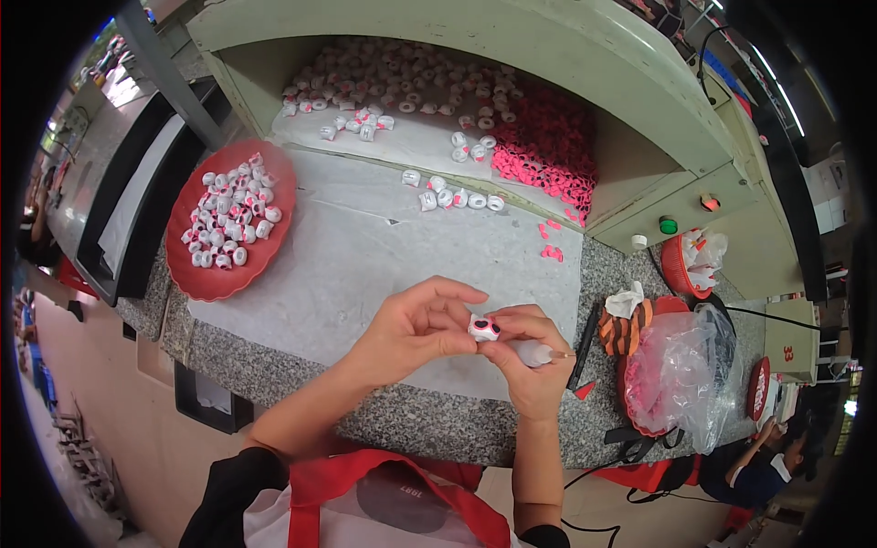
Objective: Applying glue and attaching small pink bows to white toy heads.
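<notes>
In front of me I pinch a small white toy head [482,330] with dark, pink-edged eye patches. The thumb of my left hand [413,331] presses its left side, with the other fingers curled above. My right hand [532,370] meets its right side with thumb and forefinger. The same right hand also grips a small translucent squeeze bottle [530,353], its thin tip pointing right. A short row of white toy heads [477,201] stands on the white paper [338,274] beyond my hands.
A red dish [183,274] of finished-looking heads stands left. Under the pale green hood [548,46] lie many white heads [393,78] and a pile of pink-and-black pieces [548,151]. At right are a red basket [674,267], plastic bag [690,365] and striped cloth item [624,331]. Another person [758,475] sits far right.
</notes>
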A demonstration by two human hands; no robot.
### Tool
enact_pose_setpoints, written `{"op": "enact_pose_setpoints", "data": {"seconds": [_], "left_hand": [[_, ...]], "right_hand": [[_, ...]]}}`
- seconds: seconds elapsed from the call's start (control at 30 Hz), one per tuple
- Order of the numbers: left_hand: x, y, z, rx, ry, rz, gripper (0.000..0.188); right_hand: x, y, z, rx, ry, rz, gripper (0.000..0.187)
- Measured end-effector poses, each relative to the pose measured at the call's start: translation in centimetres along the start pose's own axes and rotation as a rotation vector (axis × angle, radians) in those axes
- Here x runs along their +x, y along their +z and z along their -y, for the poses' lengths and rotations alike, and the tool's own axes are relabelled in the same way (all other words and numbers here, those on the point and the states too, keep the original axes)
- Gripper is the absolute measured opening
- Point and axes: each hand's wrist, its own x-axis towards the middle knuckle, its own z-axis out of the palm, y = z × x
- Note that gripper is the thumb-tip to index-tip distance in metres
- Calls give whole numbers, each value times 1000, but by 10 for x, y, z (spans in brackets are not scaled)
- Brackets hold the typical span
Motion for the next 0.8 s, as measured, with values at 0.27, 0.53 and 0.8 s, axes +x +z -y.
{"op": "enact_pose_setpoints", "data": {"seconds": [0.27,0.53,0.8], "left_hand": [[-5,2,-6,51,-97,-24,22],[-17,-54,-26,572,156,-398,18],[47,-87,-29,1479,583,-539,21]], "right_hand": [[0,7,1,328,293,-42,18],[2,25,-6,148,362,-72,14],[-3,29,-7,-6,526,-5,24]]}}
